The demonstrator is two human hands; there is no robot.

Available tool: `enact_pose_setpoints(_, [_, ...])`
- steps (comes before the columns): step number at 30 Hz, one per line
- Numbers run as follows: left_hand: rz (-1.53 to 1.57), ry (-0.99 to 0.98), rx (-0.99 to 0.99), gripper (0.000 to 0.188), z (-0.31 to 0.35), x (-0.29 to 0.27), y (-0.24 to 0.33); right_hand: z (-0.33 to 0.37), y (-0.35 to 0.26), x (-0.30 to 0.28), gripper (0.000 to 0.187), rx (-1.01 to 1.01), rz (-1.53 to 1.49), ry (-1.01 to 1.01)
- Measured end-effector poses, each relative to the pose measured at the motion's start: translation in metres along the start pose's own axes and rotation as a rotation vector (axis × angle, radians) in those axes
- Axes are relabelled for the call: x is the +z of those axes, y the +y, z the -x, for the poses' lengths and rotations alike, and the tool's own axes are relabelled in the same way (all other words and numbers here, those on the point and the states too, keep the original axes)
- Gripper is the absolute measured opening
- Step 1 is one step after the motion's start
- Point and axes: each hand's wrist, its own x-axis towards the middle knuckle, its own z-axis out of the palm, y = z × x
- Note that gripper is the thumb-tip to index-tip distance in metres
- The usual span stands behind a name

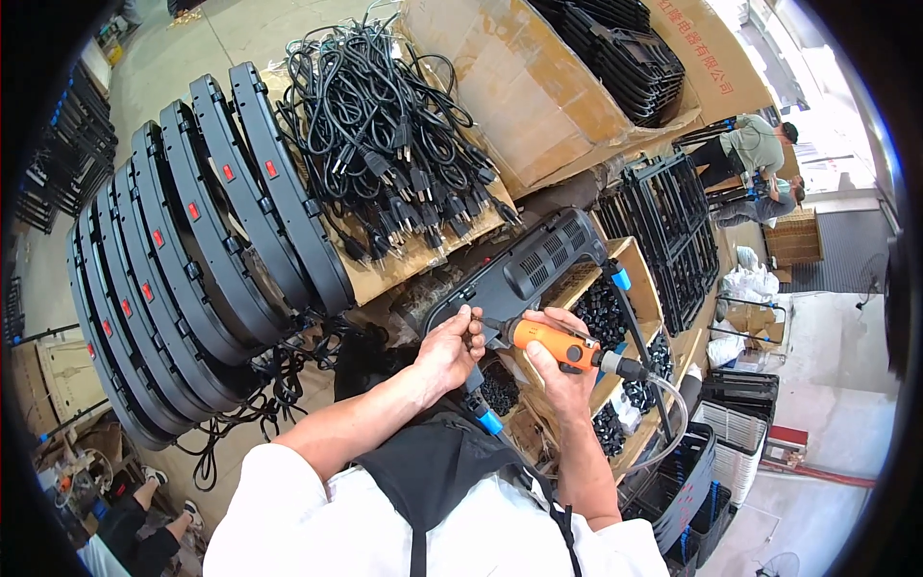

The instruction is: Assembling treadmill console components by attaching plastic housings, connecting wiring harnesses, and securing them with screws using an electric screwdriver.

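My right hand [565, 377] is wrapped around an orange air screwdriver [544, 338], its dark nose pointing left. A clear hose [685, 409] runs from its rear end. Just beyond that nose, my left hand [450, 348] is closed, thumb against fingers. Whatever it pinches is too small or hidden to make out. Both hands are over the near side of a long black plastic housing [538, 264] with vent slots, which lies slanted in front of me. A black bar with blue ends [490, 421] is partly hidden beneath my hands.
Several curved black housings [207, 279] with red switches stand in a row at left. Black power cords [385, 144] lie heaped on cardboard [385, 274]. Wooden bins [639, 279] of small black parts are at right, below a big carton [510, 87]. Other people [755, 154] are farther off.
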Motion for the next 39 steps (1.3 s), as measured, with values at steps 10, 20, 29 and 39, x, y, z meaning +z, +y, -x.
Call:
enact_pose_setpoints(10, [0.047,-0.066,0.022,0.025,0.002,0.005,0.004,-0.011,0.020,0.019,0.053,-0.049,0.030,0.020])
enact_pose_setpoints(20, [0.006,-0.001,0.005,0.023,-0.009,-0.001,0.013,-0.026,0.018,0.037,0.047,-0.038,0.079,-0.004])
enact_pose_setpoints(29, [-0.241,0.018,-0.038,0.028,0.011,-0.003,-0.002,-0.041,0.026,0.049,0.038,-0.107,0.231,-0.075])
enact_pose_setpoints(39, [-0.384,0.060,-0.059,0.024,0.002,0.013,-0.013,0.009,-0.033,-0.022,0.054,-0.060,-0.058,0.347])
